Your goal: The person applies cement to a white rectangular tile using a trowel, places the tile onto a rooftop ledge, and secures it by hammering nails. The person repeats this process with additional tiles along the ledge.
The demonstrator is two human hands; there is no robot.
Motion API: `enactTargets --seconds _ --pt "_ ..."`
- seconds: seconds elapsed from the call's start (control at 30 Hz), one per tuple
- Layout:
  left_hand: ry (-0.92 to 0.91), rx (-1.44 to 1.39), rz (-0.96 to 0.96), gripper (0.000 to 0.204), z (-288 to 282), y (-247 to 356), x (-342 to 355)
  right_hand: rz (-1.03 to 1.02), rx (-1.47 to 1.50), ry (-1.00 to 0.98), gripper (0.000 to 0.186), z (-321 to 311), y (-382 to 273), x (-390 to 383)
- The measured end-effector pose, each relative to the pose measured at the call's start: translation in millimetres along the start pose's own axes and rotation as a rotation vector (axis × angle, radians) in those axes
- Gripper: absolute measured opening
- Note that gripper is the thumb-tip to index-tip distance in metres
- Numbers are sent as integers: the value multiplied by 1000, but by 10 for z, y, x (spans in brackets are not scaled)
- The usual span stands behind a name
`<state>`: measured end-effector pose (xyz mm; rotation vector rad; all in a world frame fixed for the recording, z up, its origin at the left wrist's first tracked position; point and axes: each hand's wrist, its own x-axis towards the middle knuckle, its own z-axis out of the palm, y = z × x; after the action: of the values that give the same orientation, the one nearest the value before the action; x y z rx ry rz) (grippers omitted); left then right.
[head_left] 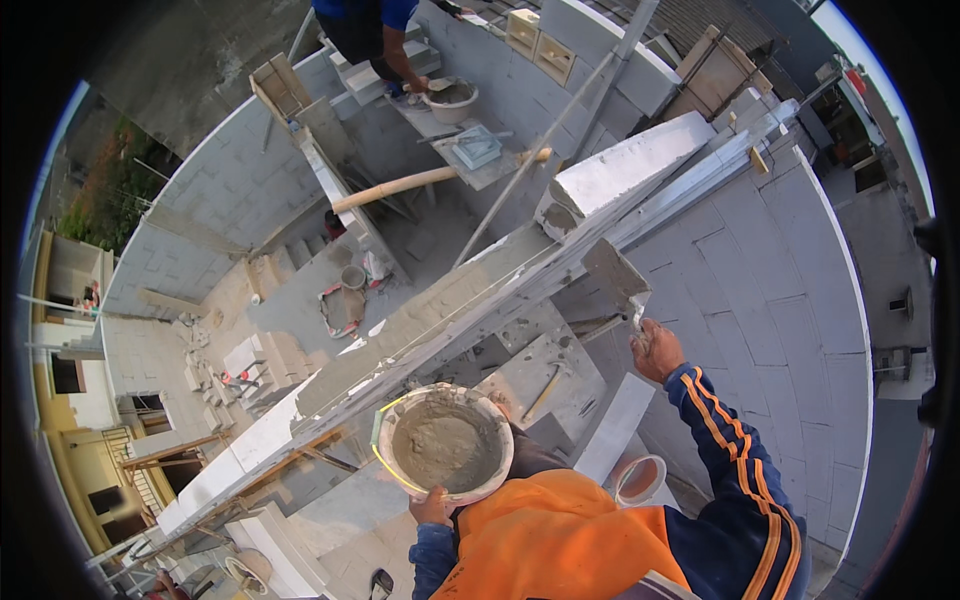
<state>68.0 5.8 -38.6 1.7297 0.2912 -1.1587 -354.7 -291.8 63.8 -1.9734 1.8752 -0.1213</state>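
My left hand (432, 507) is closed on the near rim of a round bucket (506, 448) in front of my body. Grey wet mortar (445, 443) fills much of it. My right hand (657, 351) is wrapped round the handle of a trowel (616, 276), raised beside the wall top. Its broad blade is smeared with mortar and sits just near the end of a white block (635, 178) laid on the wall. A strip of grey mortar (425, 318) runs along the wall top from that block toward the lower left.
A long-handled tool (542, 392) lies on a board below the wall. Beside me are a pale plank (614, 428) and an empty-looking bucket (640, 480). Across the wall, a co-worker's hand (416, 84) is at another mortar bucket (453, 101). A wooden pole (395, 188) and slanting props cross there.
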Motion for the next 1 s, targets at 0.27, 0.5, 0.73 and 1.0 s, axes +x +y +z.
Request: enactTargets --seconds 0.27,0.5,0.73,1.0 --pt "-66 60 -12 43 121 191 -251 43 240 192 37 1364 -621 624" --pt "-56 108 29 43 132 191 -277 31 300 379 31 1183 -486 908" --pt "-117 102 136 43 275 58 -176 64 89 165 32 941 -88 -393" --pt "-228 230 254 43 491 -60 -91 -243 -63 -640 31 1065 -837 -950"
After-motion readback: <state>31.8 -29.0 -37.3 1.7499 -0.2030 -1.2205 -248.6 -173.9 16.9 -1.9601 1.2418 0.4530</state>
